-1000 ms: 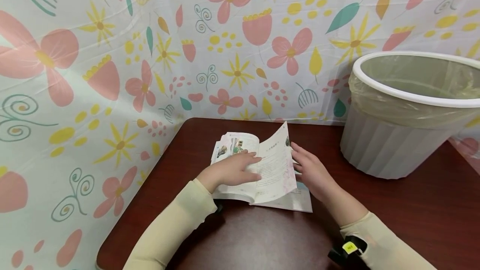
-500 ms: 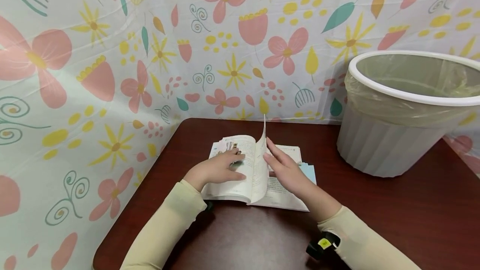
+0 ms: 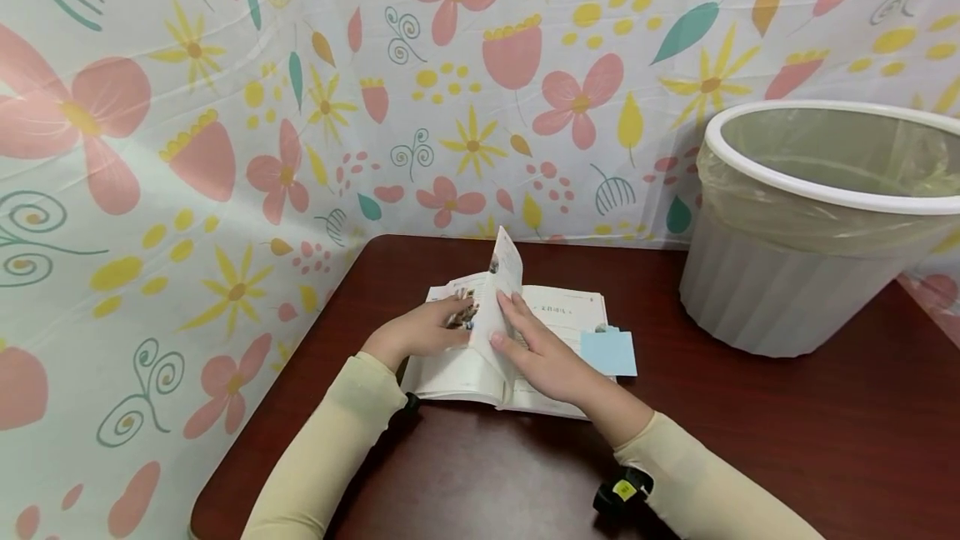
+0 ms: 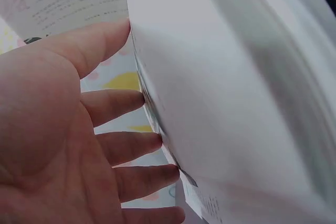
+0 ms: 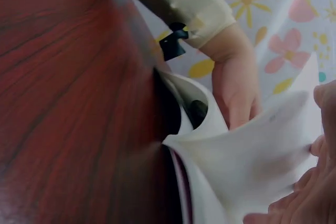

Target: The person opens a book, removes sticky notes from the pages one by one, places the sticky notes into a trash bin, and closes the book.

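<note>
An open book (image 3: 453,377) lies on the dark red table, one page (image 3: 507,261) standing up from its spine and leaning left. My left hand (image 3: 420,332) is on the left half of the book. In the left wrist view its spread fingertips (image 4: 152,141) touch the paper, thumb apart. Against the right side of the raised page I press the extended fingers of my right hand (image 3: 551,361). The right wrist view shows these fingers (image 5: 326,124) along the bent sheet. A light blue paper (image 3: 609,353) sticks out at the book's right edge.
At the right of the table (image 3: 480,482) stands a grey ribbed bin (image 3: 772,294) with a white rim and a plastic liner. Behind the table hangs a flower-patterned curtain (image 3: 465,65). A black strapped device (image 3: 624,490) sits at the right wrist.
My right hand has moved left, pushing the page from the right side over past the spine. The left hand has shifted slightly left. More of the right page and the blue paper show.
</note>
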`<state>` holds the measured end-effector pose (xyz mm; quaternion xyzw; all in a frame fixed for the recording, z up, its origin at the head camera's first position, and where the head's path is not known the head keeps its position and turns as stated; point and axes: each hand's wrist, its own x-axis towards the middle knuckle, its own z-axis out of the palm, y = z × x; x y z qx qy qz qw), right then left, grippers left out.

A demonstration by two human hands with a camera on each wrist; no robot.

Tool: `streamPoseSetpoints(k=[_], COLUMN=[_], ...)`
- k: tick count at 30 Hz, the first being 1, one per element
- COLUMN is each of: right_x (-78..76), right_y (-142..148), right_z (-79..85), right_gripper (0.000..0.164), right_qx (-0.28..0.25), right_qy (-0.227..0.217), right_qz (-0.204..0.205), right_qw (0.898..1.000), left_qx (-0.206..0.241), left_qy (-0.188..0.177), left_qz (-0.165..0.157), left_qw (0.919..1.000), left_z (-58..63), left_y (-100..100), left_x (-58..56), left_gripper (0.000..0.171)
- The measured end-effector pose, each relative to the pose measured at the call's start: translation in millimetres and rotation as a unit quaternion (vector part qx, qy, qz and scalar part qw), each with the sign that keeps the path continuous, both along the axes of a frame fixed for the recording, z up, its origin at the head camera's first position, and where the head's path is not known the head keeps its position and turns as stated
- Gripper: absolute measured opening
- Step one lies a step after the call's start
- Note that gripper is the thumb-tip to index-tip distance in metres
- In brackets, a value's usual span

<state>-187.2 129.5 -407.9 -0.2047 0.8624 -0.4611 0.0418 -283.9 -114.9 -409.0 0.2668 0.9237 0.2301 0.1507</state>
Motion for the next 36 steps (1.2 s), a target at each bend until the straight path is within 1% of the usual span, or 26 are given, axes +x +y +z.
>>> streamPoseSetpoints(k=[7,12,17,22,25,29,36], right_x=[-0.5,-1.3,-0.9,0.3,1.2,1.5,1.9], right_y=[-3,-4,-5,-6,-7,-8,-9], right_z=[-11.0,-18.6,-22.1,-23.3,-24.1,-26.7,-30.4], right_gripper=[0.074,0.076,0.078,0.082,0.083,0.082,0.078], right_qx=[0.030,0.050,0.074,0.092,0.099,0.110,0.139], right_qy=[0.009,0.022,0.030,0.025,0.022,0.026,0.036], right_qz=[0.019,0.024,0.025,0.023,0.023,0.025,0.032], right_qw=[0.999,0.998,0.996,0.995,0.995,0.993,0.989], left_qx=[-0.007,-0.005,-0.034,-0.045,-0.046,-0.048,-0.062], left_qy=[-0.007,-0.014,-0.026,-0.026,-0.027,-0.026,-0.019], left_qz=[0.043,0.064,0.085,0.092,0.092,0.093,0.116], left_qw=[0.9990,0.9978,0.9954,0.9944,0.9943,0.9942,0.9911], left_z=[-1.8,-6.7,-7.3,-5.8,-7.1,-8.9,-11.3], left_y=[-11,-23,-33,-40,-44,-49,-55], left_x=[-3.1,-11.3,-15.2,-17.1,-19.3,-22.3,-24.0], left_gripper=[0.066,0.065,0.067,0.068,0.068,0.067,0.064])
